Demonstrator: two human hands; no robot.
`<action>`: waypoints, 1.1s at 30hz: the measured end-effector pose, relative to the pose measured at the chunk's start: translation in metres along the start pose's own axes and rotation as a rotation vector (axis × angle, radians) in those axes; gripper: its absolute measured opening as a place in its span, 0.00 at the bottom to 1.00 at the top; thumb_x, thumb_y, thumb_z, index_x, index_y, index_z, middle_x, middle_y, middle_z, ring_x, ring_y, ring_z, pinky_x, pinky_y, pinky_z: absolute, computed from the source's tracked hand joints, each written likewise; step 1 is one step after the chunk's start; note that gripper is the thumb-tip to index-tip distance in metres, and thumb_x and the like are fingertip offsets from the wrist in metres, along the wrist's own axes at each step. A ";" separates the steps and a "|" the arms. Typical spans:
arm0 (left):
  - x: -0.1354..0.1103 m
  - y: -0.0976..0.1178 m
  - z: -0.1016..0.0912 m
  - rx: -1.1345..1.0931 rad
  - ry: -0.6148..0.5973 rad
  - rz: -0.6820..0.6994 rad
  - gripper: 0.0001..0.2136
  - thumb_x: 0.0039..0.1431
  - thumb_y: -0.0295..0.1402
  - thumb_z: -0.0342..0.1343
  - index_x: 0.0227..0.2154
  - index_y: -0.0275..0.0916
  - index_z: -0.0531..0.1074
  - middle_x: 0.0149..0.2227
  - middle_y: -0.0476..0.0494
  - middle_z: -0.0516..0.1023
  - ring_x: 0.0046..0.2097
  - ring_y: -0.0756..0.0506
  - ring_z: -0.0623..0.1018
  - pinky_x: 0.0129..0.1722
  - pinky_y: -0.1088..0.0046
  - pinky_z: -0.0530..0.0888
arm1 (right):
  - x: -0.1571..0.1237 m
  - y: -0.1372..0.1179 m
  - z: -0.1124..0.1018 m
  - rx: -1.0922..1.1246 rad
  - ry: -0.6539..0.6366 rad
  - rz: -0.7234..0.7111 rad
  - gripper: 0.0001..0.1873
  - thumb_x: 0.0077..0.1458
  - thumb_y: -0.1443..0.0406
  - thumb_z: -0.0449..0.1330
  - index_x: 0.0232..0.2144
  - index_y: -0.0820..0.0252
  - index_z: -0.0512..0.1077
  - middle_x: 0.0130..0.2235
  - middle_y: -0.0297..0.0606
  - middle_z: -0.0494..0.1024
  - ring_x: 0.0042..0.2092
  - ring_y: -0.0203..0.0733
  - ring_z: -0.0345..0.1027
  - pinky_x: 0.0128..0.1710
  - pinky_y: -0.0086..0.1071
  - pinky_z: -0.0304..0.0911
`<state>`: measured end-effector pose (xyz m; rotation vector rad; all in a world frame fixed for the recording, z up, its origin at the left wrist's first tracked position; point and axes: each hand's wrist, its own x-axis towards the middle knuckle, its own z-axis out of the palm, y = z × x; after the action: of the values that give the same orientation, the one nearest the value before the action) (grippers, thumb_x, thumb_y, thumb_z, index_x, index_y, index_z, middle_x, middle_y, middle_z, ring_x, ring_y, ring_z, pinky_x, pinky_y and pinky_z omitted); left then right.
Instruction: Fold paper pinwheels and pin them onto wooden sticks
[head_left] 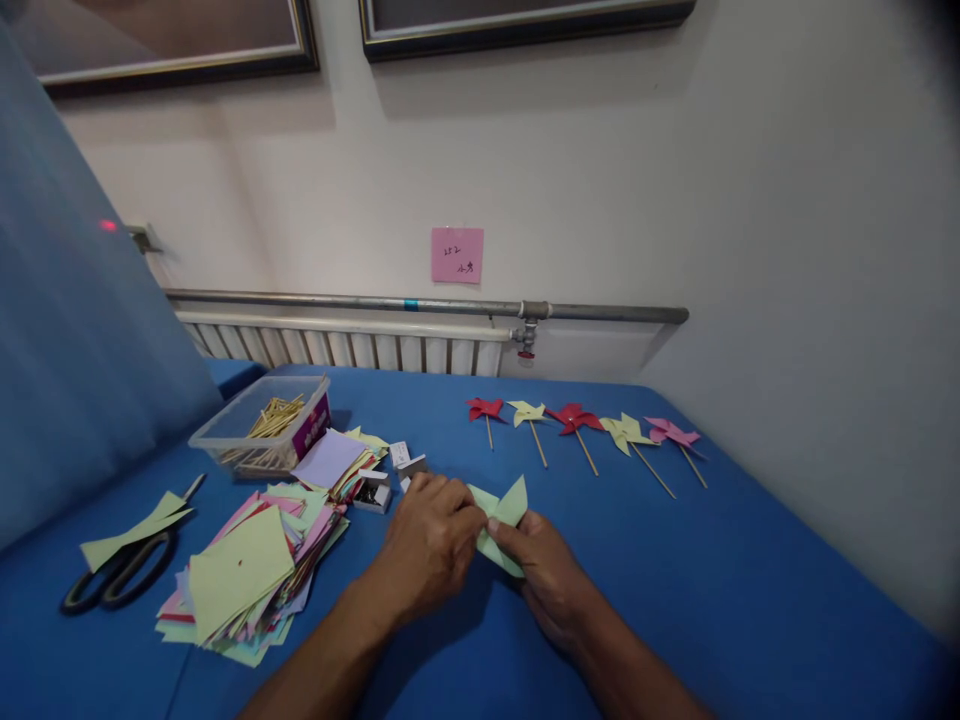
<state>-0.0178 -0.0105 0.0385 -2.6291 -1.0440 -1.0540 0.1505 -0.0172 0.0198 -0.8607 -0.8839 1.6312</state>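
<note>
Folded green paper [512, 508] held up over the blue table [720, 590].
Left hand [435, 530] pinches its left edge; right hand [553, 578] grips the opposite side, thumb on top. Five pinwheels [574, 419] lie beyond, rightward.

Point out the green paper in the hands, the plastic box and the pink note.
Green paper [512, 506], head view: its raised flap.
Plastic box [311, 428], head view: its purple wall.
Pink note [457, 256], head view: its middle.
</note>
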 end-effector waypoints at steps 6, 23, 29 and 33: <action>0.000 -0.002 -0.001 0.046 -0.009 0.024 0.12 0.69 0.25 0.50 0.35 0.40 0.78 0.35 0.43 0.77 0.37 0.44 0.71 0.40 0.61 0.62 | -0.004 -0.007 0.005 0.010 -0.016 0.014 0.18 0.42 0.59 0.77 0.34 0.60 0.82 0.32 0.37 0.83 0.34 0.43 0.73 0.36 0.33 0.65; -0.002 0.003 0.008 0.144 0.016 0.040 0.10 0.67 0.24 0.51 0.34 0.40 0.77 0.35 0.43 0.78 0.36 0.43 0.72 0.39 0.60 0.62 | 0.000 0.003 0.001 -0.013 0.085 -0.022 0.15 0.44 0.60 0.76 0.33 0.62 0.82 0.30 0.36 0.83 0.31 0.41 0.72 0.34 0.31 0.64; 0.001 0.002 0.002 -0.227 0.185 -0.399 0.08 0.66 0.31 0.54 0.36 0.40 0.78 0.36 0.42 0.79 0.40 0.42 0.76 0.43 0.61 0.68 | 0.003 0.004 -0.004 -0.014 0.119 -0.065 0.18 0.46 0.57 0.76 0.37 0.61 0.83 0.35 0.41 0.87 0.35 0.49 0.79 0.41 0.39 0.71; 0.006 -0.004 0.002 -0.822 0.144 -0.928 0.11 0.55 0.42 0.63 0.33 0.38 0.77 0.30 0.45 0.78 0.32 0.45 0.75 0.34 0.68 0.69 | 0.001 0.002 -0.004 -0.036 0.134 -0.069 0.19 0.46 0.56 0.76 0.38 0.60 0.83 0.34 0.42 0.87 0.39 0.54 0.81 0.44 0.43 0.74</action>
<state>-0.0160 -0.0034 0.0408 -2.4346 -2.2781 -2.1963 0.1528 -0.0159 0.0166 -0.9433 -0.8421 1.4845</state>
